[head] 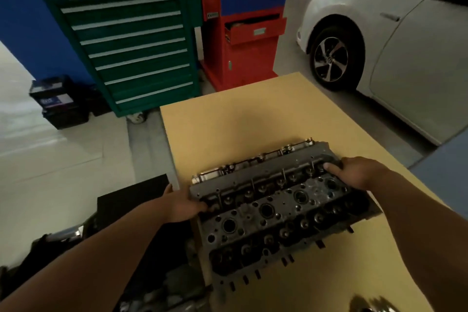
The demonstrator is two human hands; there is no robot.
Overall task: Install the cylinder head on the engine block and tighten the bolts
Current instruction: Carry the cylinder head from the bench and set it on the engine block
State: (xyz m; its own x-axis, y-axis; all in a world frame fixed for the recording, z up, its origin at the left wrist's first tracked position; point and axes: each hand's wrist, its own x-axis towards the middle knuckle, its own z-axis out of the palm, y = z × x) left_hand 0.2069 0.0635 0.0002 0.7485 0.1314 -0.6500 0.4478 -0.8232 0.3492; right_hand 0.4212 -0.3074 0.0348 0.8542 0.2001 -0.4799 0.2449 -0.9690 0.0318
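Over on your left, dark boxes [59, 102] sit stacked on the pale floor, just beside a green tool cabinet [131, 40] with its drawers all closed. Nearer you, a black mat [131, 200] lies on the floor by the bench's left edge, and below it are dark metal parts [162, 289], too dim and blurred to make out.

Your left hand [182, 204] grips the left end of the head [273, 205], thumb up and fingers curled in against the casting. The head lies slantwise over the near left part of the bench [253, 121], its left end right at the bench's edge and its right end farther from you. It faces up, with a row of round wells down the middle, valve springs on both sides and short studs poking out of its near side. You cannot tell whether it rests on the bench or is held just off it.

Beyond the bench's far end stands a red cabinet [243, 33], one drawer partly open.

Your right hand [354, 172] grips the head's right end, thumb laid on top and fingers curled over the far corner. Farther right, a white car [379, 33] is parked close to the bench, its front wheel towards you.
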